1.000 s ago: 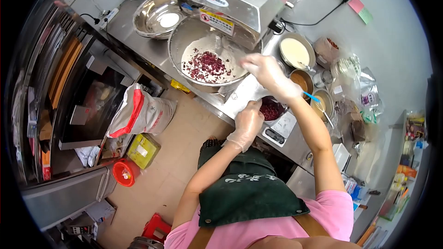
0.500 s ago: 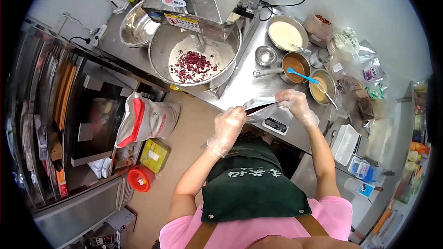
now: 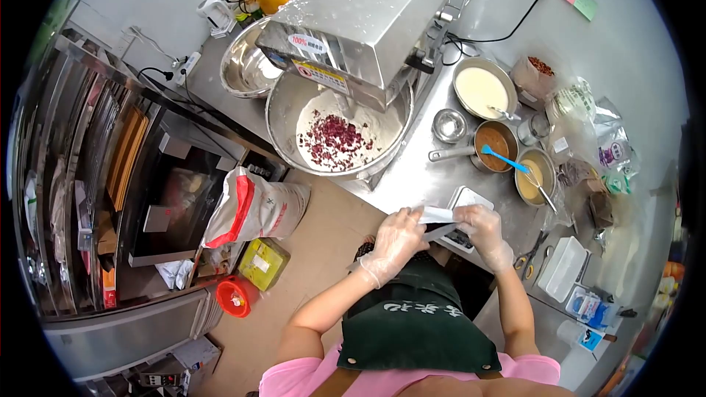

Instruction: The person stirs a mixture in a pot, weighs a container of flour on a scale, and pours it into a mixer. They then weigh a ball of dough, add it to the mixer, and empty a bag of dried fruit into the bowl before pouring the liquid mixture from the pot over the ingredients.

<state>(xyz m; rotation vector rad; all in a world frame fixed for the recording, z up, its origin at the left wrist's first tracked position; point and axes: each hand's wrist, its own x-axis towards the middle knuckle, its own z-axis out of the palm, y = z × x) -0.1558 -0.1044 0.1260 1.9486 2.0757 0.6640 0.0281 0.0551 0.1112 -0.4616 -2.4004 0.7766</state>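
Observation:
A silvery-white pouch [image 3: 438, 215] is stretched between my two gloved hands above the front edge of the steel counter. My left hand [image 3: 399, 244] pinches its left end, and my right hand [image 3: 482, 235] grips the right end. What the pouch holds is hidden from here. Just behind and partly under it lies a white kitchen scale [image 3: 471, 198]. To the left stands a big mixing bowl [image 3: 273, 126] under the mixer, with dark red pieces [image 3: 332, 138] scattered over white flour [image 3: 312, 114].
Beyond the scale stand a bowl of cream-coloured liquid [image 3: 482, 90], a saucepan of brown sauce [image 3: 491, 140] with a blue brush [image 3: 503, 158], and a yellow mixture with a whisk [image 3: 543, 190]. A flour sack [image 3: 261, 209] and red bucket [image 3: 235, 297] sit on the floor at left.
Both hands have drawn nearer my body, bringing the pouch down and closer. Its dark opening, visible before, no longer shows. The whole view has shifted as my head moved.

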